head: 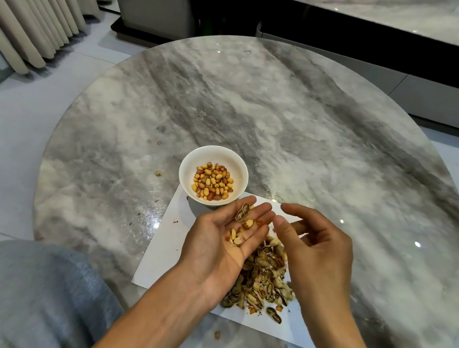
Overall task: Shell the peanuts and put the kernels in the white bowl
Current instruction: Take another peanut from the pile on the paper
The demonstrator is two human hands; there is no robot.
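Observation:
My left hand (222,241) lies palm up just below the white bowl (186,168), fingers straight. On its fingers rest an empty half shell (243,212), a few kernel pieces (236,236) and bits of red skin. The bowl holds several yellow and reddish kernels (213,182). My right hand (311,243) hovers beside the left fingertips with fingers loosely curled; nothing shows between them. Under both hands a pile of peanut shells (262,283) lies on a white sheet of paper (159,255).
The round marble table (301,130) carries a few scattered shell crumbs at the left of the bowl. My grey-clad knees sit at the near edge. A low cabinet with a marble top stands beyond the table, curtains at the far left.

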